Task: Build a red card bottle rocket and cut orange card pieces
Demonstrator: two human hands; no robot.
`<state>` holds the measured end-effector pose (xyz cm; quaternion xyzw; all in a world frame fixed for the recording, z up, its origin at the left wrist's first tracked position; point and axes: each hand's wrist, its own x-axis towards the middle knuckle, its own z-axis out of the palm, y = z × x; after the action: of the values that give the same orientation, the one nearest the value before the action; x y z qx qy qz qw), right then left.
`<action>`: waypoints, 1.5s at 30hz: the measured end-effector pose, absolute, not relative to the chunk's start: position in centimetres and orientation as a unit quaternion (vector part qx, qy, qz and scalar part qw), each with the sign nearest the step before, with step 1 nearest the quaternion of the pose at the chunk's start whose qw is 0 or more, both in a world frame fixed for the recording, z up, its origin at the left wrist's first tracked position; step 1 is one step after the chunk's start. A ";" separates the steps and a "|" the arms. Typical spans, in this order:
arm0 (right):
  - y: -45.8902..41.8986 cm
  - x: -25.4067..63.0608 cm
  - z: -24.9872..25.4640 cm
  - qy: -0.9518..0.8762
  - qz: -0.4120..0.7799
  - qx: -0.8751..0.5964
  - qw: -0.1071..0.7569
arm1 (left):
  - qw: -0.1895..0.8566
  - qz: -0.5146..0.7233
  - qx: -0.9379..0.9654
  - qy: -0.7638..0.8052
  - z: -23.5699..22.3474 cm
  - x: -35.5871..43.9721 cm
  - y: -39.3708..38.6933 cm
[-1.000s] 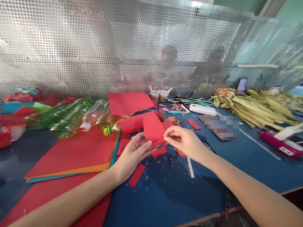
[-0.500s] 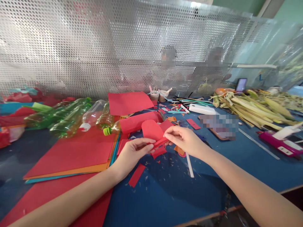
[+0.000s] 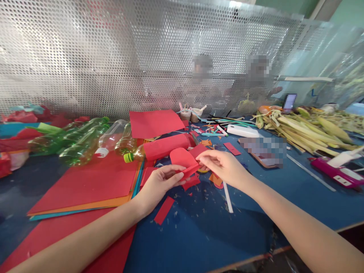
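Note:
Between both hands is a small piece of red paper (image 3: 191,170) with a folded strip along its near edge. My left hand (image 3: 165,180) grips its left end, thumb on top and fingers beneath. At the right end, my right hand (image 3: 217,163) pinches the corner between thumb and fingers. A rounded red paper flap (image 3: 181,156) shows just behind; I cannot tell whether it is one piece with the held paper. Beyond it lies a bottle wrapped in red paper (image 3: 166,147) with a yellow-green cap. Red paper scraps (image 3: 192,182) lie under the hands.
Green plastic bottles (image 3: 82,148) lie at left beside a stack of coloured paper (image 3: 85,185). A red strip (image 3: 164,210) and a white strip (image 3: 228,199) lie nearby. To the right are a phone (image 3: 260,151), dried husks (image 3: 301,129) and a magenta power strip (image 3: 338,174).
The fold in the red paper has opened a little, showing more of its inner surface. My right fingers have shifted slightly at its corner; my left hand has barely moved.

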<state>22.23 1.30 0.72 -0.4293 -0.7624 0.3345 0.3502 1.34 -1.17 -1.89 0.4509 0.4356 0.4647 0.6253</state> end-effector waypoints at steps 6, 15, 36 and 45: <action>2.5 25.2 2.9 -0.739 -0.012 -0.617 0.270 | 0.613 0.500 0.432 0.433 -2.0 1.4 -1.0; 3.7 27.4 1.6 -0.768 0.031 -0.638 -0.037 | 0.566 0.535 0.441 0.445 -2.0 0.9 -0.7; 0.0 23.9 3.4 -0.762 0.360 -0.478 0.246 | 0.562 0.538 0.409 0.476 -2.3 1.2 -0.5; -0.8 23.8 3.7 -0.715 0.401 -0.510 0.259 | 0.574 0.544 0.396 0.466 -2.0 1.3 -0.7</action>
<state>23.78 -0.84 3.72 -0.5105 -0.7150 0.4011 0.2594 1.28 -0.66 -1.97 0.3962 0.4663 0.5442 0.5740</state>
